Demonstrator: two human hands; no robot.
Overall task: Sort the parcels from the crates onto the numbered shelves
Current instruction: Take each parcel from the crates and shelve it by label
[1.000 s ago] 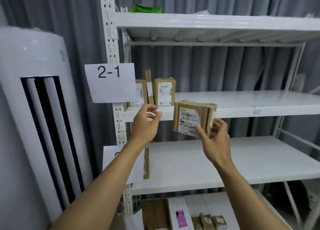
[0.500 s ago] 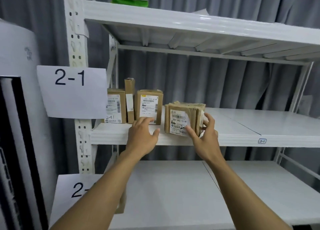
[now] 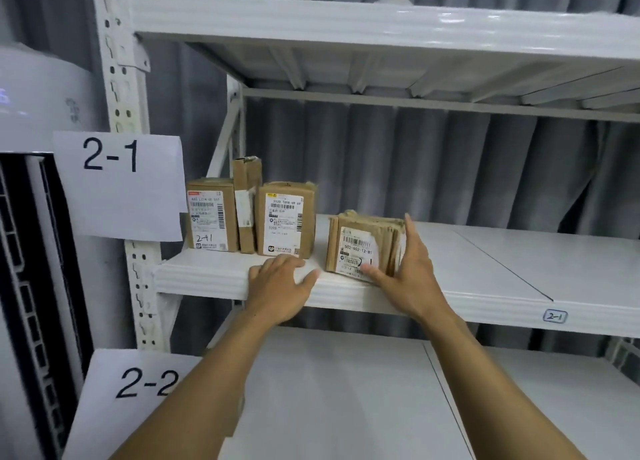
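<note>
Since the earlier frame, the parcel bundle [image 3: 363, 244] had settled onto the front of the 2-1 shelf [image 3: 485, 269]. It stood upright with its barcode label facing out, a little right of the three cardboard boxes [image 3: 285, 218] lined up at the shelf's left end. The right hand [image 3: 408, 279] still gripped it, thumb across the lower label and fingers up its right side. The left hand [image 3: 280, 286] lay flat and relaxed on the shelf's front lip, holding nothing, just before the nearest box. A 2-1 paper sign [image 3: 117, 185] hung on the left upright.
</note>
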